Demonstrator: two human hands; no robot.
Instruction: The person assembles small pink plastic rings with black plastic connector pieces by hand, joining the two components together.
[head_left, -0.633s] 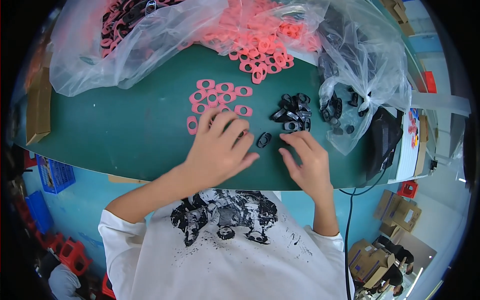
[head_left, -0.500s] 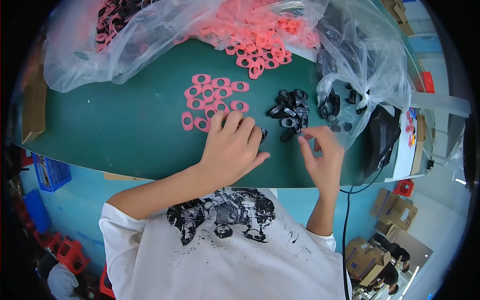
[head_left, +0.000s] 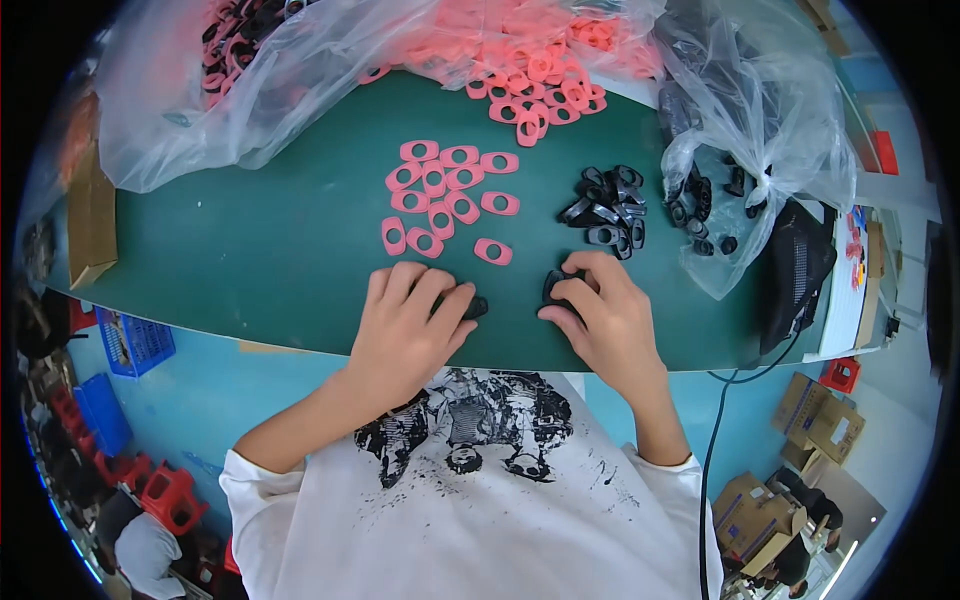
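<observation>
My left hand is low over the table near its front edge, fingers curled round a small black plastic piece whose end sticks out past the fingertips. To its right, my right hand pinches another black plastic piece between thumb and fingers. Beyond my left hand lies a loose group of flat pink plastic rings, each an oval plate with a hole. One pink ring lies apart, between the hands and the group. A small pile of black plastic pieces sits beyond my right hand.
Clear plastic bags stand at the back: one bag with pink and black parts, a spilled heap of pink rings, and a bag of black parts at right. A black mesh-fronted device and cardboard flap flank the green table.
Both hands have drawn back toward the table's front edge, the left leftward, the right with a black piece from beside the pile. A pink ring now shows where the left hand was.
</observation>
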